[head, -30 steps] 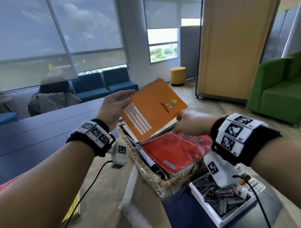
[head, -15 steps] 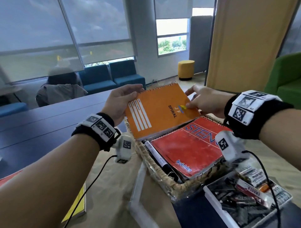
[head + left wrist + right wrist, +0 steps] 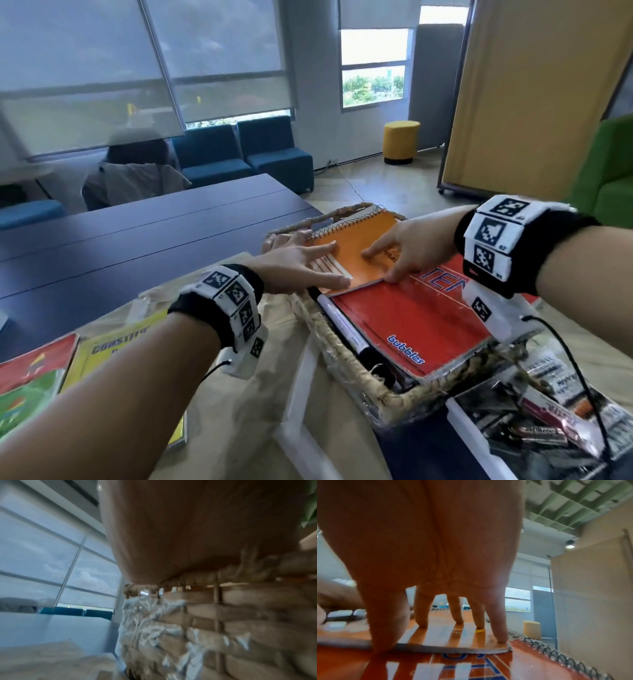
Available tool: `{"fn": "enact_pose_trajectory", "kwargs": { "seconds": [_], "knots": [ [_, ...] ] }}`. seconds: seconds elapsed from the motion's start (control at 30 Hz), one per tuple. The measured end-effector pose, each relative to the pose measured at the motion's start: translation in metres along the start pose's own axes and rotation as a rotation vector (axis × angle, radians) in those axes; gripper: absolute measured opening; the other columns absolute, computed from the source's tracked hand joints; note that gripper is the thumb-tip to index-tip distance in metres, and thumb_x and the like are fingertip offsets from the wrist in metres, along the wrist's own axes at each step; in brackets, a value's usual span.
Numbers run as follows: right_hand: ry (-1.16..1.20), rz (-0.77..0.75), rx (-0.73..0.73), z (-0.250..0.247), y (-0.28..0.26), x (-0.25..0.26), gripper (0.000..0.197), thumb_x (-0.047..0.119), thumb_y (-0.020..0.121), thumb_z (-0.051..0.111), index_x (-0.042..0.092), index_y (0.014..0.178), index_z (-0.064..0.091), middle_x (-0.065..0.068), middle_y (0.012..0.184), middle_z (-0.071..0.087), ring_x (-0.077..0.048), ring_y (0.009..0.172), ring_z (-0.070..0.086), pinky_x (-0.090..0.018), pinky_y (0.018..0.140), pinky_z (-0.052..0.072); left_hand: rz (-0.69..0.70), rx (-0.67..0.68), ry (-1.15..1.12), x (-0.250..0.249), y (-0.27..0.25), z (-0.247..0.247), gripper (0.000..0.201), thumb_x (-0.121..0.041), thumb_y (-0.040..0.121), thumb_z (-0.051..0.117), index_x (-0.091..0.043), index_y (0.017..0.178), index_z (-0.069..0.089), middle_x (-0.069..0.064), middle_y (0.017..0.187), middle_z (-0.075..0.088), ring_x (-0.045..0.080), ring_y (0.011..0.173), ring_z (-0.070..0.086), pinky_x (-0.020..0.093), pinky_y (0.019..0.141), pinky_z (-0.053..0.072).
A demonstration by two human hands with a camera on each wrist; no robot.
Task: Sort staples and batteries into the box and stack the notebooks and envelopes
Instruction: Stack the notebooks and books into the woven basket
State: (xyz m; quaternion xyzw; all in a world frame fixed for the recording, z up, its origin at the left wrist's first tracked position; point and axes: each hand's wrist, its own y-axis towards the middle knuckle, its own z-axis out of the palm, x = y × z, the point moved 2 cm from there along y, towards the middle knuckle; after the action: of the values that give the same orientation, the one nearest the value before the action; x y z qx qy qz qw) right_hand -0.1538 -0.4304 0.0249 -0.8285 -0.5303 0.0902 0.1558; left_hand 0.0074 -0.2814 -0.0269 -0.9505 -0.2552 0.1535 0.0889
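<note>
An orange spiral notebook (image 3: 363, 233) lies flat on a red steno notebook (image 3: 411, 318) inside a wicker basket (image 3: 329, 339). My left hand (image 3: 301, 270) rests on the orange cover's left side with its fingers straight. My right hand (image 3: 411, 250) touches the cover from the right. In the right wrist view its fingertips (image 3: 458, 620) stand on the orange notebook (image 3: 447, 632), and the thumb sits at its near edge on the red notebook (image 3: 471, 666). The left wrist view shows only my palm (image 3: 188, 534) over the basket (image 3: 240, 615) wall.
A white box (image 3: 459, 418) of staple packs and batteries stands at the front right of the basket. A black-and-white marker (image 3: 349, 332) lies in the basket beside the red notebook. A yellow booklet (image 3: 113, 346) and a red-green book (image 3: 30, 377) lie at the left on brown paper.
Both hands held the orange notebook tilted above the basket; it has come down flat onto the red notebook, and both hands now lie on its cover.
</note>
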Motion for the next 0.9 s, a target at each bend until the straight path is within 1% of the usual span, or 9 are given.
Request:
{"fn": "enact_pose_trajectory", "kwargs": {
  "seconds": [0.07, 0.13, 0.27, 0.33, 0.47, 0.6, 0.73, 0.8, 0.9],
  "knots": [
    [-0.099, 0.000, 0.018, 0.000, 0.004, 0.005, 0.070, 0.048, 0.096, 0.065, 0.046, 0.157, 0.030, -0.001, 0.164, 0.033, -0.023, 0.145, 0.039, -0.041, 0.119, 0.032, -0.025, 0.052, 0.039, 0.001, 0.002, -0.002, 0.107, -0.102, 0.055, 0.046, -0.067, 0.150, 0.010, -0.014, 0.167, -0.025, 0.031, 0.154, -0.023, 0.064, 0.121, -0.010],
    [-0.151, -0.009, 0.028, -0.001, 0.007, 0.007, 0.072, 0.047, 0.098, 0.062, 0.045, 0.159, 0.023, -0.003, 0.166, 0.030, -0.025, 0.148, 0.035, -0.042, 0.120, 0.030, -0.030, 0.064, 0.060, -0.001, 0.001, -0.002, 0.113, -0.103, 0.055, 0.045, -0.063, 0.153, 0.006, -0.013, 0.165, -0.032, 0.031, 0.153, -0.028, 0.063, 0.121, -0.012],
    [-0.181, -0.007, 0.041, 0.000, 0.009, 0.010, 0.071, 0.041, 0.104, 0.055, 0.039, 0.162, 0.015, -0.006, 0.168, 0.023, -0.027, 0.153, 0.027, -0.041, 0.122, 0.025, -0.037, 0.012, 0.038, -0.004, 0.001, 0.001, 0.115, -0.097, 0.056, 0.040, -0.055, 0.158, 0.007, -0.014, 0.164, -0.033, 0.034, 0.152, -0.028, 0.063, 0.122, -0.010],
    [-0.195, -0.007, 0.029, 0.001, 0.011, 0.013, 0.070, 0.039, 0.106, 0.052, 0.036, 0.163, 0.013, -0.008, 0.168, 0.023, -0.028, 0.152, 0.029, -0.041, 0.121, 0.026, -0.049, -0.008, 0.013, -0.004, 0.001, 0.002, 0.112, -0.095, 0.059, 0.042, -0.053, 0.158, 0.010, -0.014, 0.165, -0.026, 0.034, 0.153, -0.023, 0.063, 0.123, -0.007],
    [-0.228, -0.008, 0.024, -0.001, 0.015, 0.016, 0.069, 0.038, 0.106, 0.051, 0.034, 0.163, 0.013, -0.010, 0.167, 0.026, -0.029, 0.151, 0.030, -0.042, 0.121, 0.027, -0.040, -0.037, 0.024, -0.006, -0.001, 0.000, 0.093, -0.085, 0.079, 0.049, -0.050, 0.159, 0.015, -0.018, 0.166, -0.008, 0.032, 0.154, -0.013, 0.056, 0.123, -0.005],
    [-0.244, -0.015, 0.009, 0.000, 0.018, 0.015, 0.070, 0.037, 0.105, 0.053, 0.034, 0.163, 0.015, -0.009, 0.166, 0.029, -0.028, 0.150, 0.031, -0.043, 0.120, 0.029, -0.029, -0.051, 0.021, -0.009, -0.006, 0.000, 0.087, -0.083, 0.084, 0.046, -0.049, 0.159, 0.016, -0.016, 0.167, -0.004, 0.030, 0.155, -0.006, 0.054, 0.124, -0.001],
    [-0.255, -0.009, -0.011, -0.003, 0.018, 0.022, 0.068, 0.034, 0.103, 0.057, 0.030, 0.162, 0.023, -0.003, 0.164, 0.034, -0.026, 0.146, 0.038, -0.040, 0.117, 0.034, -0.024, -0.018, 0.074, -0.008, -0.016, -0.003, 0.083, -0.081, 0.088, 0.042, -0.047, 0.159, 0.018, -0.010, 0.170, -0.002, 0.029, 0.157, -0.006, 0.055, 0.124, -0.002],
    [-0.228, 0.005, -0.041, -0.008, 0.016, 0.029, 0.064, 0.029, 0.103, 0.058, 0.029, 0.160, 0.030, -0.004, 0.160, 0.039, -0.026, 0.142, 0.043, -0.038, 0.114, 0.038, 0.011, -0.012, 0.063, -0.005, -0.023, -0.006, 0.079, -0.076, 0.091, 0.046, -0.041, 0.159, 0.026, -0.005, 0.170, 0.009, 0.026, 0.157, 0.005, 0.051, 0.126, 0.007],
    [-0.128, -0.024, -0.124, -0.018, 0.013, 0.049, 0.059, 0.019, 0.101, 0.059, 0.027, 0.156, 0.038, -0.006, 0.158, 0.041, -0.027, 0.138, 0.046, -0.038, 0.112, 0.041, 0.108, -0.089, -0.049, 0.004, -0.041, -0.016, 0.059, -0.056, 0.099, 0.055, -0.026, 0.148, 0.052, 0.000, 0.157, 0.041, 0.017, 0.143, 0.036, 0.036, 0.121, 0.028]
  ]
}}
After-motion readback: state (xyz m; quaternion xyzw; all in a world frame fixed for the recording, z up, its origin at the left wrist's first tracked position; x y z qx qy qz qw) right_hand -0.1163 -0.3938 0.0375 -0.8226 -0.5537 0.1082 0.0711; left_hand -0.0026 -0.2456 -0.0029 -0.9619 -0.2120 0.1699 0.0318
